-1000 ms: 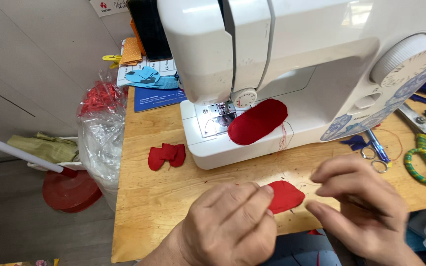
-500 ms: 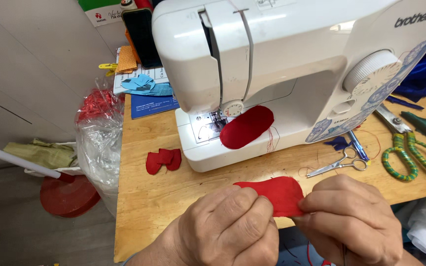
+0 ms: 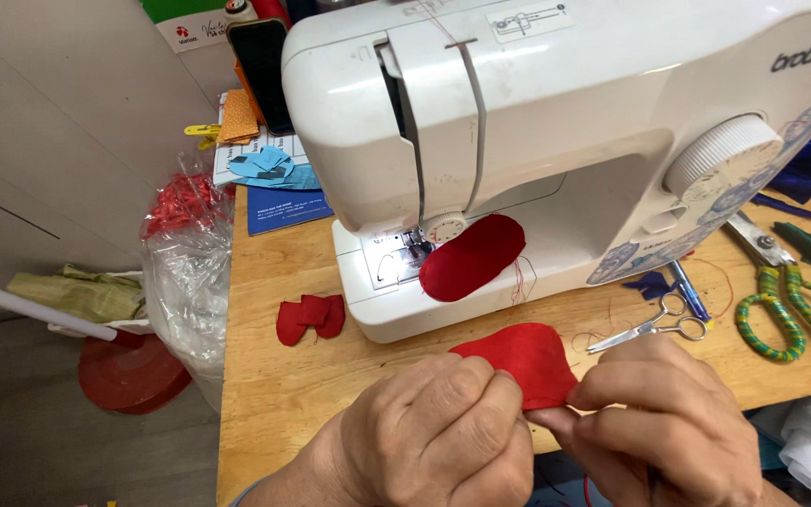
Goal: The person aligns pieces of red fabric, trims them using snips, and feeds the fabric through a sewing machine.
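Observation:
Both hands pinch one small rounded piece of red fabric just above the near edge of the wooden table. My left hand grips its lower left edge. My right hand grips its lower right corner. Behind them stands a white sewing machine, with another red oval piece lying on its bed beside the needle. A few smaller red pieces lie on the table left of the machine.
Small silver scissors and a blue pen lie right of the machine. Large shears with green wrapped handles sit at the far right. A clear plastic bag of scraps hangs off the table's left edge. Blue scraps and a phone rest behind.
My hands have lifted the red piece and drawn it closer between them; it now stands more upright. The view has shifted nearer to the machine.

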